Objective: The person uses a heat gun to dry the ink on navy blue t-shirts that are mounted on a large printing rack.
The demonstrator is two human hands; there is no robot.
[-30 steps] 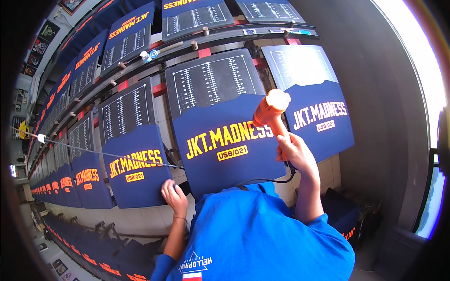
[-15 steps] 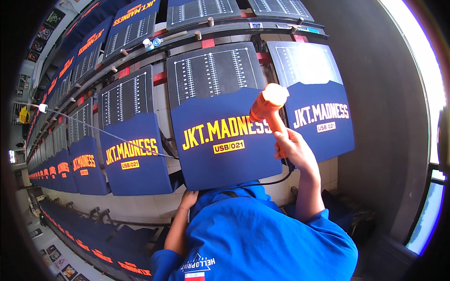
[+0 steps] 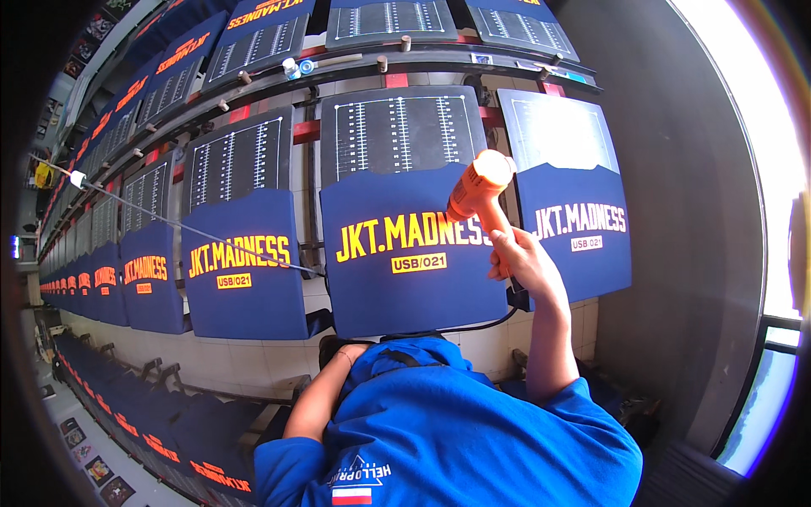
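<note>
The orange heat gun (image 3: 480, 188) is held over the right end of the yellow lettering (image 3: 372, 239) on the middle navy panel (image 3: 397, 300), the right hand (image 3: 525, 262) wrapping its fingers round the handle. Below that panel's lower left corner, the left hand (image 3: 351, 351) rests against the blue shirt (image 3: 473, 422), its fingers too hidden to tell. Lettering is already on the middle panel and on the panels to its left (image 3: 249, 308) and right (image 3: 583, 275), but whether any is dry, hence what remains, cannot be judged.
</note>
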